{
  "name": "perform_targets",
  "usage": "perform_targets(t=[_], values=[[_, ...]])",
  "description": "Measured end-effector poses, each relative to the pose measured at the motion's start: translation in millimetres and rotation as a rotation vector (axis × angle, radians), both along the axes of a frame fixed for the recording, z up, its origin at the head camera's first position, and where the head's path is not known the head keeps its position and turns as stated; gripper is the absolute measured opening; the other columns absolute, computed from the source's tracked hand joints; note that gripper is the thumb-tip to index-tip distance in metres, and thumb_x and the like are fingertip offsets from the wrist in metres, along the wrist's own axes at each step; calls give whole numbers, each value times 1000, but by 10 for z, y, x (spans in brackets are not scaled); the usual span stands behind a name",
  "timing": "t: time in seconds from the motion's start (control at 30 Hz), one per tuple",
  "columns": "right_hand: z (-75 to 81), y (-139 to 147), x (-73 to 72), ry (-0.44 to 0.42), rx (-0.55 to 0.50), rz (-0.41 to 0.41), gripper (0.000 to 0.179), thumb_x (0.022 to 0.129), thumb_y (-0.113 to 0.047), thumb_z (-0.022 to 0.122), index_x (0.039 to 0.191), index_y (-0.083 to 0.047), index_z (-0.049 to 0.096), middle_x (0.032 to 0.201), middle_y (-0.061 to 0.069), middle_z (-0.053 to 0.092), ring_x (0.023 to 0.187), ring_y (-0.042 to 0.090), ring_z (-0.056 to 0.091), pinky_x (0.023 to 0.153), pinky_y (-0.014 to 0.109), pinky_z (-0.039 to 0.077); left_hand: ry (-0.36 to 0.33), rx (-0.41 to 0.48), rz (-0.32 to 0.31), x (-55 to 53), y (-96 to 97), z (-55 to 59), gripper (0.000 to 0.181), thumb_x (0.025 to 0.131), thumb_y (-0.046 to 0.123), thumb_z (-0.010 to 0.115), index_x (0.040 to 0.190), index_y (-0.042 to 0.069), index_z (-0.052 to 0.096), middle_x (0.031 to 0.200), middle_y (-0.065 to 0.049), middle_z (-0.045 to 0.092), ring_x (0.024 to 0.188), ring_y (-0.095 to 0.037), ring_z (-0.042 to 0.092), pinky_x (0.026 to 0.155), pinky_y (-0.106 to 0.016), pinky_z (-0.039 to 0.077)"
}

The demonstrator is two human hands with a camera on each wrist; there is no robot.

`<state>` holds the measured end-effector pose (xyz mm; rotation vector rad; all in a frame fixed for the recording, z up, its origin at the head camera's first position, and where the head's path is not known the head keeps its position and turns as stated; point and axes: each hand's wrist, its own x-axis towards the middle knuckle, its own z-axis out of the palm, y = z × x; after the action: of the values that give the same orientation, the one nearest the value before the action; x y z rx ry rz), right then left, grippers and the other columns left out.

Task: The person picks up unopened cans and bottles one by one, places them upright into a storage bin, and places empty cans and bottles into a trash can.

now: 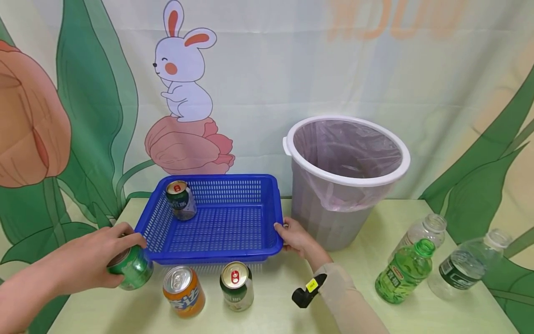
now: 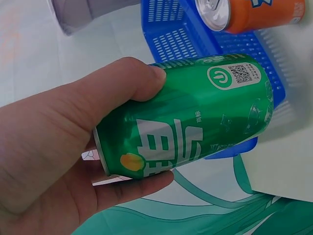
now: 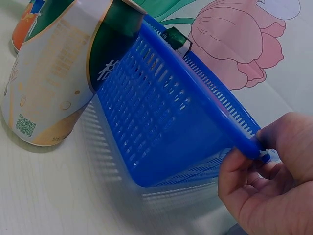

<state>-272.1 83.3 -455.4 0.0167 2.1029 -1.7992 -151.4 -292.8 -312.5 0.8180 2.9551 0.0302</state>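
Bskt (image 1: 225, 232) is blue, one can (image 2: 195, 110) grn w/ wht lettering (image 2: 154, 126), bin (image 1: 325, 225) grey w/ wht rim (image 1: 354, 182).

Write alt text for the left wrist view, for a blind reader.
The left hand grips a green can across the middle of the frame. Behind it are a blue basket and, at upper right, part of an orange can.

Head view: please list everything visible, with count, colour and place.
Curtain: 1, whitish printed, back
Table: 1, pale, before curtain
Bin: 1, grey, on table
Liner: 1, translucent, in bin
Basket: 1, blue, left of bin
Orange can: 1, orange, before basket
Green can: 1, green, near basket
Other cans: 2, green-white, in and before basket
Bottles: 3, one green, two clear, table's right
Device: 1, black, at sleeve
Sleeve: 1, beige, right arm
Left hand: 1, around green can
Right hand: 1, gripping basket
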Motion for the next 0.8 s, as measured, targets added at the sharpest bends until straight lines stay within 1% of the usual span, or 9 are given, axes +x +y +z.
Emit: perform_targets(t=[0.13, 0.27, 0.37, 0.57, 0.67, 0.7, 0.8], values=[[-26, -10, -17, -18, 2, -15, 23, 98, -19, 43, 109, 1, 46, 101, 24, 61, 65, 16, 58, 56, 28, 48, 24, -1, -6, -39, 15, 47, 51, 62, 22, 81, 107, 27, 56, 91, 7, 43, 70, -6, 40, 55, -21, 34], [-41, -13, -28, -13, -1, -23, 25, 98, -19, 43, 112, 2, 45, 99, 21, 62, 66, 16, 58, 53, 26, 48, 34, 9, -26, -85, 43, 69, 51, 63, 20, 81, 107, 25, 56, 90, 6, 43, 70, -7, 40, 55, -21, 33], [-31, -11, -21, -11, -2, -21, 27, 98, -19, 43, 114, 3, 45, 98, 20, 62, 67, 17, 59, 53, 26, 48, 30, 16, -36, -115, 61, 77, 51, 64, 18, 80, 108, 24, 56, 90, 5, 43, 70, -8, 40, 55, -22, 32], [-45, -16, -36, -17, -2, -20, 26, 98, -18, 43, 113, 3, 45, 103, 24, 60, 67, 17, 59, 53, 25, 48, 25, 13, -40, -178, 88, 77, 49, 64, 18, 79, 107, 24, 56, 88, 5, 41, 71, -10, 39, 56, -24, 31], [-60, -13, -41, -13, -11, -14, 25, 98, -17, 43, 112, 3, 45, 100, 23, 61, 66, 15, 58, 53, 25, 47, 31, 15, -50, -222, 92, 70, 49, 64, 18, 80, 107, 23, 56, 86, 5, 40, 69, -9, 38, 56, -24, 30], [-19, -16, -12, -9, -10, -13, 25, 98, -17, 43, 112, 4, 44, 97, 21, 61, 65, 15, 57, 53, 24, 47, 34, 17, -53, -237, 92, 71, 49, 64, 18, 80, 107, 23, 57, 86, 5, 40, 69, -8, 37, 56, -24, 30], [-21, -15, -11, -8, -16, -12, 26, 98, -17, 43, 113, 4, 44, 95, 20, 61, 64, 14, 57, 52, 24, 46, 43, 17, -64, -288, 96, 75, 49, 64, 18, 80, 106, 22, 57, 85, 4, 40, 68, -8, 37, 56, -24, 30]])
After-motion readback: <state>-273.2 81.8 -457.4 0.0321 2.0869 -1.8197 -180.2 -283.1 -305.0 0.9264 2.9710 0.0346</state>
